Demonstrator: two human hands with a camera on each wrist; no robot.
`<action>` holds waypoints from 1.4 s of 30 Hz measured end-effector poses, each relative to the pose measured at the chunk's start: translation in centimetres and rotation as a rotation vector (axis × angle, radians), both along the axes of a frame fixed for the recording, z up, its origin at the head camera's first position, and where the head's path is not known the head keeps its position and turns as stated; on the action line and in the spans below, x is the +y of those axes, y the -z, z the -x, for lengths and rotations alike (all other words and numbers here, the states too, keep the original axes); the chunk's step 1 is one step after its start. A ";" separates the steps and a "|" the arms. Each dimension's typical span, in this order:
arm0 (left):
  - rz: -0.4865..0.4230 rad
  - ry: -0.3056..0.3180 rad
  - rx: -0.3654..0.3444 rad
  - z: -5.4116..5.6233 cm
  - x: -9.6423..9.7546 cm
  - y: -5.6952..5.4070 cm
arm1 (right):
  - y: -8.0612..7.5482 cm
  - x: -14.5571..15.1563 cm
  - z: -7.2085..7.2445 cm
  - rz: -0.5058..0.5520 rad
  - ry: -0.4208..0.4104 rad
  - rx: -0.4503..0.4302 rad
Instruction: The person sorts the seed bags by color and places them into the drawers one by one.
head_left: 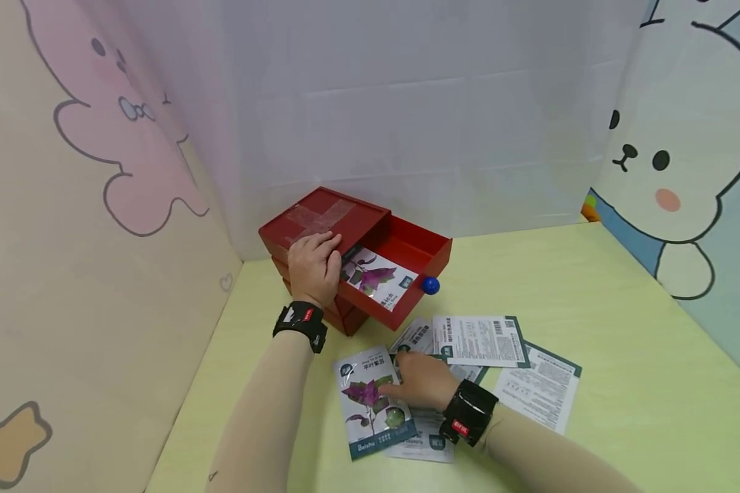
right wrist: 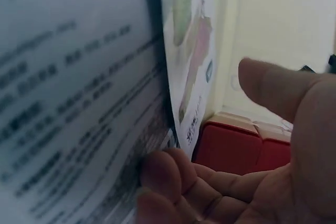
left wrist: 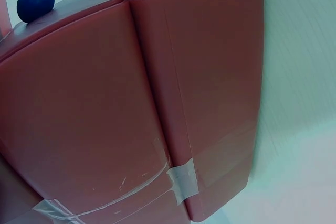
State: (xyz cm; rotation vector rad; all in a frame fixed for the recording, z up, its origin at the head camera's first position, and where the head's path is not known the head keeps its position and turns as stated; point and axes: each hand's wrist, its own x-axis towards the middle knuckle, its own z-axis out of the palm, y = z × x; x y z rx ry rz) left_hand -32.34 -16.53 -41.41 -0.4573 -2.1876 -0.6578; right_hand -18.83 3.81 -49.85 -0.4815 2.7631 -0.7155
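My left hand [head_left: 314, 267] rests on the top front edge of a red drawer box [head_left: 321, 213], which stands in stacked tiers. Its upper drawer [head_left: 416, 239] is pulled out, with a blue round knob [head_left: 430, 285]; inside lies a packet [head_left: 379, 277] with a purple flower print. My right hand [head_left: 425, 380] is over loose packets on the table, thumb above a flower-faced packet [head_left: 370, 428]. In the right wrist view the thumb [right wrist: 273, 85] stands apart from the fingers [right wrist: 168, 177], whose tips touch the packets' edges. Left wrist view: only the box's side [left wrist: 210, 77] and knobs.
More packets with printed text [head_left: 481, 339] overlap to the right of my right hand, one [head_left: 539, 390] farthest right. The pale yellow table [head_left: 623, 329] meets a white curtain [head_left: 370, 103] at the back and cartoon-printed walls [head_left: 99, 274] on both sides.
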 end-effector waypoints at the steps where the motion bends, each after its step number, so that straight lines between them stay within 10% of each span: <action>1: 0.002 -0.001 -0.002 0.0 0.0 -0.1 | 0.0 -0.2 0.0 -0.022 0.003 0.001; 42: 0.035 -0.018 -0.023 -0.2 0.0 -0.3 | 0.4 -2.2 -0.1 -0.239 0.013 0.155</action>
